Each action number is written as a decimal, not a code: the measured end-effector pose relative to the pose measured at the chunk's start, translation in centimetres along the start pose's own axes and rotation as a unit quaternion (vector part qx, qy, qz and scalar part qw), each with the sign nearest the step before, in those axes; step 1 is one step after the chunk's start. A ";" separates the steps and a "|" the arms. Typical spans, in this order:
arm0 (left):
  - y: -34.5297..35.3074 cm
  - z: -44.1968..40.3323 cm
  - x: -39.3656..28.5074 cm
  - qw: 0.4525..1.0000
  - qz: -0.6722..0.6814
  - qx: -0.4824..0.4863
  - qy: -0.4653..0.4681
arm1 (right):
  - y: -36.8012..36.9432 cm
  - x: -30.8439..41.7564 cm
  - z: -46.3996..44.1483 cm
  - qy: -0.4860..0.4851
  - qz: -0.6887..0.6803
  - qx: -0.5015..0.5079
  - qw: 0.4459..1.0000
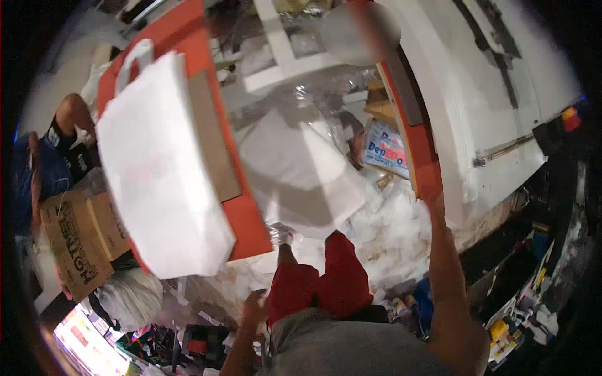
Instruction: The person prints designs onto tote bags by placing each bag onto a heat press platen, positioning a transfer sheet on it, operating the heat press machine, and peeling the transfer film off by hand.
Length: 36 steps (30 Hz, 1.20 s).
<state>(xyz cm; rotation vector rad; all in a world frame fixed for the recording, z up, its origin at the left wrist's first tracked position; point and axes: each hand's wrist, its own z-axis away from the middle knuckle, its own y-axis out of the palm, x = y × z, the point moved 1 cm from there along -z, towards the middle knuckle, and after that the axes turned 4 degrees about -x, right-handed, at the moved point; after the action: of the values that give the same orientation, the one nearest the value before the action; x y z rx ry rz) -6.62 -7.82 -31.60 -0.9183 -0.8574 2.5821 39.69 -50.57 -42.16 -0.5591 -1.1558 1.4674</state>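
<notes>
My right hand [433,203] is at the lower end of a red-orange board edge [428,172], beside a large white panel [476,125]; its fingers are blurred. My left hand [254,307] hangs low beside my red shorts, near no held object, its fingers too small and smeared to read. To the left, a white bag [157,169] with a handle lies on a red-orange board [251,219], with a brown cardboard piece [216,138] next to it. Between the two boards, a white sheet or bag [295,169] lies below me.
A printed cardboard box [81,241] and a person's arm [75,116] are at the left. A blue-and-white printed package [384,149] lies beside the right board. White scraps [389,232] cover the floor. Assorted bottles and clutter [505,332] sit at the lower right.
</notes>
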 end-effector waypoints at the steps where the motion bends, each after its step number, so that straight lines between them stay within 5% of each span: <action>1: -2.9 -0.7 -7.9 0.993 0.096 0.013 0.072 | -0.9 3.8 2.4 -0.042 -0.048 0.035 0.997; 4: -3.9 -2.3 -16.7 0.961 0.070 0.020 0.266 | -6.1 18.7 9.8 -0.207 -0.171 0.186 0.945; 5: -4.8 -2.2 -18.3 0.945 0.043 -0.003 0.325 | -12.7 27.2 12.2 -0.134 -0.188 0.330 0.915; 6: -5.9 -2.1 -19.2 0.930 0.019 -0.023 0.366 | -14.1 30.4 13.8 -0.200 -0.195 0.281 0.918; 8: -11.7 -0.9 -21.1 0.937 0.111 0.164 0.287 | -16.4 34.4 14.8 -0.194 -0.305 0.164 0.918; 9: -15.4 -0.3 -21.7 0.957 0.128 0.227 0.130 | -17.9 35.9 14.6 -0.169 -0.342 0.133 0.915; 10: -17.3 -0.2 -20.1 0.959 0.126 0.215 0.136 | -19.1 37.2 14.0 -0.141 -0.380 0.102 0.909; 12: -20.4 -0.3 -16.3 0.961 0.210 0.108 0.144 | -19.1 39.7 11.9 -0.154 -0.491 -0.005 0.857; 14: -24.3 -1.9 -14.0 0.945 0.188 0.002 0.269 | -19.7 43.9 10.2 -0.153 -0.557 -0.034 0.815; 16: -28.4 -2.7 -13.4 0.943 0.185 -0.050 0.270 | -20.6 48.2 8.8 -0.183 -0.531 -0.058 0.825; 18: -32.0 -3.3 -13.7 0.908 0.136 -0.181 0.351 | -22.2 53.1 9.2 -0.180 -0.492 0.001 0.852; 20: -35.5 -1.7 -16.1 0.886 0.132 -0.214 0.391 | -23.5 57.1 10.7 -0.241 -0.409 0.124 0.872; 22: -37.3 -0.8 -16.4 0.863 0.127 -0.244 0.424 | -24.9 60.5 13.1 -0.399 -0.370 0.209 0.813; 24: -38.3 -0.9 -15.7 0.910 0.170 0.018 0.377 | -26.9 62.2 14.0 -0.423 -0.330 0.164 0.828; 26: -38.0 -2.9 -12.8 0.919 0.116 -0.005 0.378 | -26.1 61.8 11.7 -0.342 -0.484 0.094 0.800; 28: -38.7 -5.1 -10.1 0.936 0.267 0.043 0.226 | -24.2 61.0 8.2 -0.297 -0.507 0.035 0.809; 30: -38.9 -8.9 -7.4 0.902 0.328 -0.085 0.265 | -21.6 60.5 4.8 -0.177 -0.536 -0.087 0.821; 33: -40.3 -13.5 -7.6 0.870 0.401 -0.178 0.225 | -17.0 60.1 0.6 -0.120 -0.450 -0.135 0.874; 36: -41.4 -17.5 -8.4 0.847 0.431 -0.250 0.183 | -15.5 60.8 -0.4 -0.150 -0.449 -0.246 0.846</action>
<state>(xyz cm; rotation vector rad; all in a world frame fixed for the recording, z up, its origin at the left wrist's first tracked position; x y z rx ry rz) 13.24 28.94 -13.04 -2.3219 -1.2212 2.6669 31.57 4.54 -13.21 -0.0564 -1.7436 0.4360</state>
